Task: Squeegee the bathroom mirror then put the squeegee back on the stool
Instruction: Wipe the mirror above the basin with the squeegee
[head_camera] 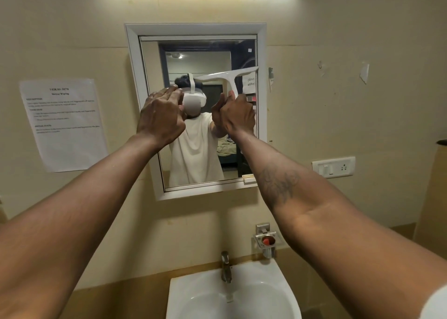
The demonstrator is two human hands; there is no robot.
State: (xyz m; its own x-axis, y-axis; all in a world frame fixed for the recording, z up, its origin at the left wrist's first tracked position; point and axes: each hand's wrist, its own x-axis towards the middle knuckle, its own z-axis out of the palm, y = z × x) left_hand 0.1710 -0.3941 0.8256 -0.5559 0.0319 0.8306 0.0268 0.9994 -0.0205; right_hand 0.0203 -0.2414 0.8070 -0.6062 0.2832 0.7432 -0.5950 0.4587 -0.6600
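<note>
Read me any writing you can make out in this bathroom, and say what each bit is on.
"TASK ID: 3079", roughly; the digits are blurred: heading of the white printed sheet taped to the beige wall left of the white-framed mirror.
Sheet's body text: too small and blurred.
"...undry ...chine": white paper note seen at the mirror's right, cut off by the white plastic squeegee.

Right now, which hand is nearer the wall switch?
Right. The right hand grips the squeegee just left of the wall switch; the left hand is farther left.
</note>
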